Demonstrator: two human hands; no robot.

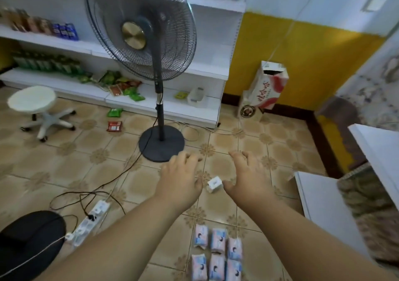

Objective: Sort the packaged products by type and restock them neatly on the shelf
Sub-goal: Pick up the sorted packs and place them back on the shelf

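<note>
Nearest on the patterned beige tile floor [64, 166] lie six pink-and-blue soft packs [218, 253] in two rows of three, their print too small to read. Left of them a white power strip [90, 222] trails black cords. Above the packs both arms reach forward: the left hand [180, 178] and the right hand [248, 177] hover with fingers loosely spread, each grip open and empty. Between them on the floor sits a small white cube-shaped plug [214, 184]. Farther on stands a dark pedestal fan [142, 34] with a round base, and a white wheeled stool [34, 103]. A green packet [115, 112] and a red packet [114, 126] lie before the shelf's bottom edge. The white metal shelf [207, 69] holds green, red and blue packets [65, 31]. By the yellow wall leans a torn cardboard carton [266, 88] with red Chinese writing.
</note>
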